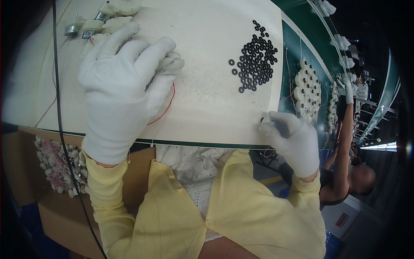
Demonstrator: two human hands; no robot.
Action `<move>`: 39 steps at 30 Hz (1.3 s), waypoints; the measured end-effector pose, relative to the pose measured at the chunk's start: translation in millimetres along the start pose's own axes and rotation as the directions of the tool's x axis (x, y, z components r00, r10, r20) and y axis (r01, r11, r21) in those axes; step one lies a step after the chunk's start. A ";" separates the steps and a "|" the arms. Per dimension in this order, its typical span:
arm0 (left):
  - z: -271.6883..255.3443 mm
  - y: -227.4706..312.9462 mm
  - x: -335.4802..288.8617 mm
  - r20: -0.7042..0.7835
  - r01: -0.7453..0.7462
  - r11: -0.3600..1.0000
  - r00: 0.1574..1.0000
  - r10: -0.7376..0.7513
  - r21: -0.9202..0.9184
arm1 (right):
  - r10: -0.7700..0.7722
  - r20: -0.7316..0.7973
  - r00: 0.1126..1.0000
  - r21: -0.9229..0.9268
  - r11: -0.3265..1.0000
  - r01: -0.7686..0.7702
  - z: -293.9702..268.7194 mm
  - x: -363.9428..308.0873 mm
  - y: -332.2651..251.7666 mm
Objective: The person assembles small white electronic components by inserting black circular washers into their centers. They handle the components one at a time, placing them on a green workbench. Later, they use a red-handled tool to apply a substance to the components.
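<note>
My left hand (123,82), in a white glove, is closed over the left part of the white work surface (198,116). Red and white wires (169,105) come out from under its fingers; what they lead to is hidden. My right hand (291,136), also gloved, is at the near edge on the right. Its thumb and forefinger pinch a small black ring (262,120). Beyond it lies a loose pile of black rings (254,64). Just past the left hand stand several cream plastic parts with metal motors (92,28).
A black cable (58,82) hangs across the left side. Below the edge, a cardboard box (64,220) holds wired white parts (60,166). On the green belt (295,43) at right sit white round parts with black rings (307,88). Another person (340,172) reaches over farther right.
</note>
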State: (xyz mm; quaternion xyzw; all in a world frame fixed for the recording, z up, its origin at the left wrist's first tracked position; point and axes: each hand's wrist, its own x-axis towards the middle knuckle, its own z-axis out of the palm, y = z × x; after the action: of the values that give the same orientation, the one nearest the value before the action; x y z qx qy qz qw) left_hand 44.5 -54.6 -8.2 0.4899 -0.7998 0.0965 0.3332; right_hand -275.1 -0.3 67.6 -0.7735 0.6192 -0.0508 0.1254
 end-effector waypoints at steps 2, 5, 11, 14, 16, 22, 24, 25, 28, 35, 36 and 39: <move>0.3 0.3 0.6 0.006 0.003 1.000 1.000 -0.003 -0.014 | -0.018 0.024 1.000 -0.031 0.999 0.019 -1.0 0.4 2.9; -0.8 0.3 1.2 0.016 0.002 1.000 1.000 -0.002 -0.021 | -0.048 0.037 0.998 -0.046 0.998 0.050 -1.4 2.2 2.9; 1.4 -0.1 -0.3 0.010 0.001 1.000 1.000 -0.001 -0.025 | -0.066 0.017 0.998 -0.051 0.996 0.066 -2.9 0.5 -7.4; 1.2 -0.2 -0.1 0.007 -0.004 1.000 1.000 0.005 -0.029 | 0.164 0.107 0.981 0.320 0.928 -0.190 4.7 -4.0 2.3; 0.6 0.4 0.3 0.000 -0.007 1.000 1.000 0.007 -0.021 | 0.152 0.090 0.984 0.411 0.895 -0.175 12.6 -10.7 10.0; 3.1 0.9 -1.1 -0.028 0.000 1.000 1.000 -0.001 -0.015 | 0.185 0.091 0.978 0.579 0.790 -0.203 18.0 -20.6 18.7; 2.4 0.9 -1.0 -0.021 0.001 1.000 1.000 -0.002 -0.020 | 0.203 0.114 0.972 0.583 0.779 -0.231 15.0 -22.9 21.9; 3.0 0.7 -1.2 -0.029 0.000 1.000 1.000 -0.001 -0.024 | 0.209 0.131 0.969 0.578 0.778 -0.246 14.1 -23.6 24.4; 2.8 2.3 -0.9 -0.031 -0.002 1.000 1.000 0.001 -0.022 | 0.213 0.148 0.966 0.595 0.761 -0.259 13.7 -25.3 24.3; -1.8 6.9 4.0 -0.012 -0.001 1.000 1.000 0.001 -0.024 | 0.082 0.066 0.994 0.476 0.873 -0.104 13.8 -21.6 29.5; -1.6 6.6 4.1 -0.012 -0.003 1.000 1.000 0.003 -0.030 | 0.019 0.060 0.998 0.433 0.900 -0.043 12.0 -19.6 29.2; -0.8 6.2 5.2 -0.023 -0.013 0.999 1.000 0.012 -0.044 | -0.162 0.029 0.986 0.297 0.944 0.146 5.7 -13.1 28.7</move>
State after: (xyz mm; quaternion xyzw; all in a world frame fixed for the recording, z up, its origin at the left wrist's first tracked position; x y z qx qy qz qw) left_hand 38.1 -54.9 -3.2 0.4763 -0.8010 0.0866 0.3523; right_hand -303.9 7.4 55.8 -0.7934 0.5387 -0.1312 0.2511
